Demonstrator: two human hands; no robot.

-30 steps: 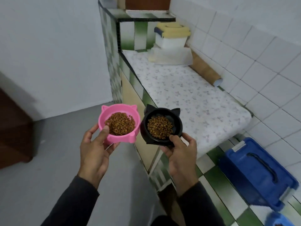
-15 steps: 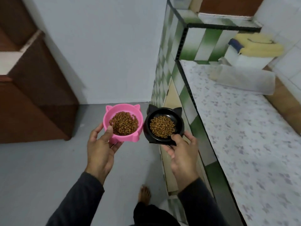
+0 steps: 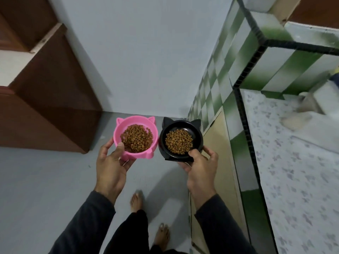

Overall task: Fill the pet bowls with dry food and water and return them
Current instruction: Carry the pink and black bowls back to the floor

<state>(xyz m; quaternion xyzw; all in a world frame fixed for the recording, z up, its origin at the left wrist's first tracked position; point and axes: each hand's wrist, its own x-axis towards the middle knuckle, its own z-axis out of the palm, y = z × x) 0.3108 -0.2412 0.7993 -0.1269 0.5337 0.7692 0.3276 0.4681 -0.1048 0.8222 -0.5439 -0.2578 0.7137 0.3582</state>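
Note:
A pink cat-eared bowl (image 3: 121, 132) holds a heap of brown dry food (image 3: 136, 138). My left hand (image 3: 111, 167) grips it from below, thumb over the near rim. Beside it on the right is a black cat-eared bowl (image 3: 197, 137), also with brown dry food (image 3: 178, 142) inside. My right hand (image 3: 201, 167) holds that one the same way, thumb on the near rim. Both bowls are level, side by side and almost touching, above the grey floor (image 3: 40, 189).
A green-and-white tiled counter (image 3: 238, 136) with a patterned top (image 3: 297, 180) runs along the right. Brown wooden furniture (image 3: 47, 110) stands at the left against the pale wall (image 3: 146, 57). My bare feet (image 3: 136, 200) are on the floor below the bowls.
My view has swung left and away from the counter top; the blue box and the yellow-lidded container have left sight. Both hands still hold the bowls the same way.

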